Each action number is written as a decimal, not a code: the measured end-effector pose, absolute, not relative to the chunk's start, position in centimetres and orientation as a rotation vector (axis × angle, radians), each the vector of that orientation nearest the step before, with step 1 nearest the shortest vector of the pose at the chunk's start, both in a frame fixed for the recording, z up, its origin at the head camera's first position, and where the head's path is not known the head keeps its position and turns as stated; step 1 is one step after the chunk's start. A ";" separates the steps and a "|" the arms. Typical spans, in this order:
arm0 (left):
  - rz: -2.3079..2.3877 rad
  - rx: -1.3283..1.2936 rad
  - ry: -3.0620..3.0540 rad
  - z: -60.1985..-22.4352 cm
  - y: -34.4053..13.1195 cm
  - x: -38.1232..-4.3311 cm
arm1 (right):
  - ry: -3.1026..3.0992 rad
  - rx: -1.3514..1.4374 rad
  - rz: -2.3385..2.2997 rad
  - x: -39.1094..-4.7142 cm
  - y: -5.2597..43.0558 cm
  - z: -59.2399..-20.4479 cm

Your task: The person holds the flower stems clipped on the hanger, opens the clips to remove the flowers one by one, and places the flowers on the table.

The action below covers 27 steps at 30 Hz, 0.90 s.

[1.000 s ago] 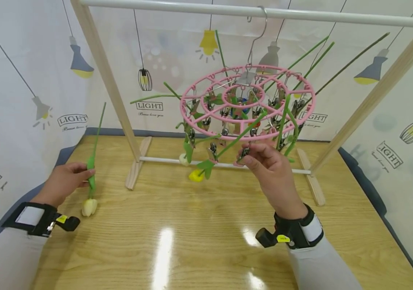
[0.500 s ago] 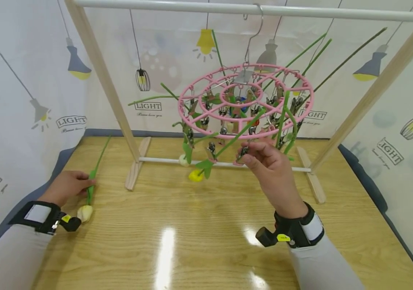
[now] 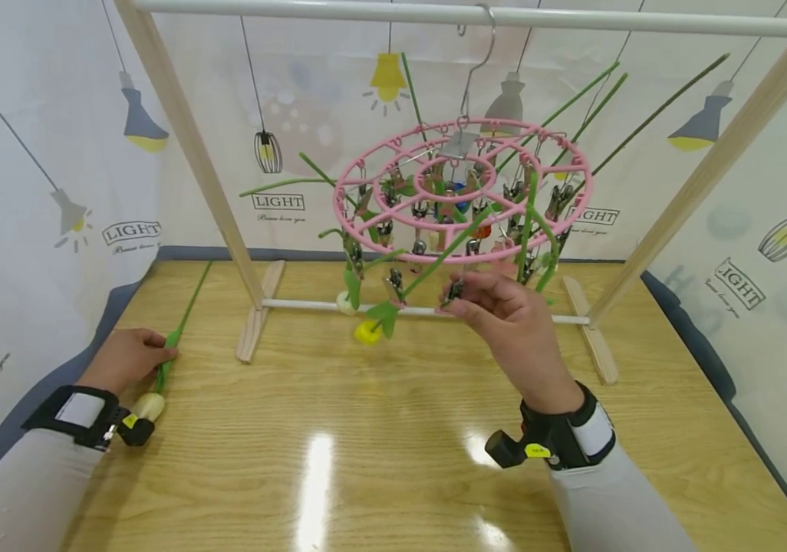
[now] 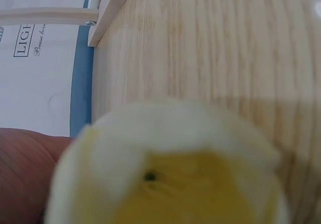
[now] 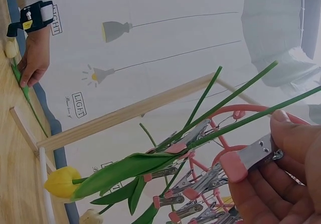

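Low at the table's left side, my left hand [image 3: 124, 359] pinches a white tulip [image 3: 149, 406] by its leafy stem, bloom toward me. That bloom [image 4: 175, 128] fills the lower part of the left wrist view. My right hand [image 3: 514, 326] pinches a metal clip [image 3: 454, 291] hanging from the front rim of the pink round clip hanger [image 3: 428, 258]. Up close in the right wrist view, the clip's pink tip [image 5: 233, 166] shows, with thumb and fingers on its metal arms. Beside it, a yellow tulip [image 3: 367, 332] hangs head down in another clip.
The hanger hooks onto the white top bar [image 3: 297, 11] of a wooden-legged stand [image 3: 193, 146]. Several more flowers hang in its clips, with green stems [image 3: 587, 115] sticking outward. The stand's lower white bar [image 3: 304, 305] runs near the back of the wooden table [image 3: 366, 460].
My left hand has lowered the white tulip toward the table, and its stem now lies flatter, with the bloom nearer my wrist. My right hand keeps hold of the same clip.
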<state>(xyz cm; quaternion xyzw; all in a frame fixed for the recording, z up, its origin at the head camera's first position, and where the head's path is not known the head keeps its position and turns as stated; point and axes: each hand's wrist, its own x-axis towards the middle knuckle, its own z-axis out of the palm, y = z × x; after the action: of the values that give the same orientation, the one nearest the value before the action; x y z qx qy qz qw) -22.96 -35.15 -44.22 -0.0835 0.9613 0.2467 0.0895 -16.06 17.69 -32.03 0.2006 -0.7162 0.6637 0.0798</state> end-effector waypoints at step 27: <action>0.858 0.294 3.260 -38.5 -25.5 -19.6 | -2.430 0.641 1.780 -14.0 18.7 -30.6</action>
<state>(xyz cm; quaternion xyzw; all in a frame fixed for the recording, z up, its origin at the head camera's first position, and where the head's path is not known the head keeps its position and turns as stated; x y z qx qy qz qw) -19.57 -25.52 -38.53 0.0862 0.9563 0.2518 -0.1209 -13.97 18.73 -30.60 0.2081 -0.7886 0.5778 0.0311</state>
